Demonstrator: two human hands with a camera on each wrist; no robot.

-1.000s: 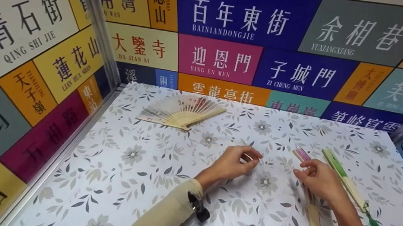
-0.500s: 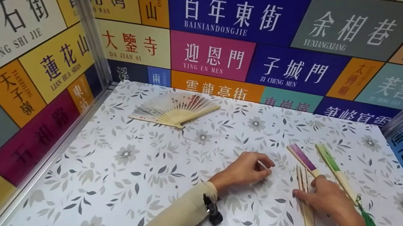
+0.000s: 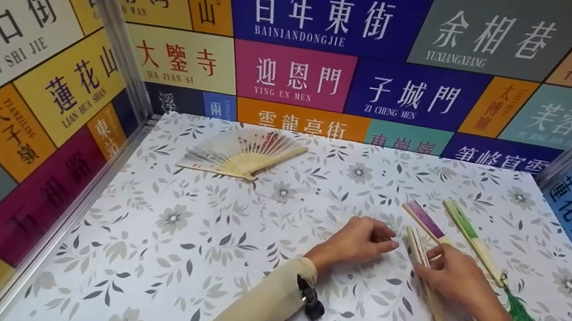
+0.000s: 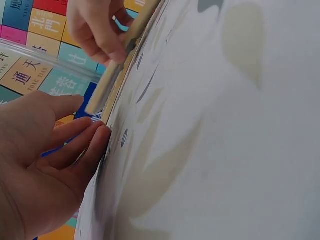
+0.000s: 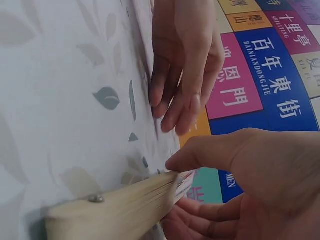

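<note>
A folded fan (image 3: 434,306) with pale bamboo ribs slants across the cloth's right part. My right hand (image 3: 457,274) pinches it between thumb and fingers, as the right wrist view also shows, where the fan (image 5: 115,207) has a rivet at its near end. Left of the fan's upper tip, my left hand (image 3: 362,240) rests near the cloth with fingers loosely bent, holding nothing. In the left wrist view, its fingers (image 4: 92,150) are close to the fan's tip (image 4: 95,102); whether they touch it I cannot tell.
Just beyond lies a folded purple fan (image 3: 424,219), partly behind my right hand. Right of it is a folded green fan (image 3: 472,238) with a green tassel (image 3: 522,315). A spread fan (image 3: 244,153) lies at the back left. Sign-printed panels (image 3: 295,76) border the table (image 3: 201,258).
My right hand has come down toward me and taken hold of the folded fan; its upper end has since shifted slightly left and away. My left hand has moved a little right.
</note>
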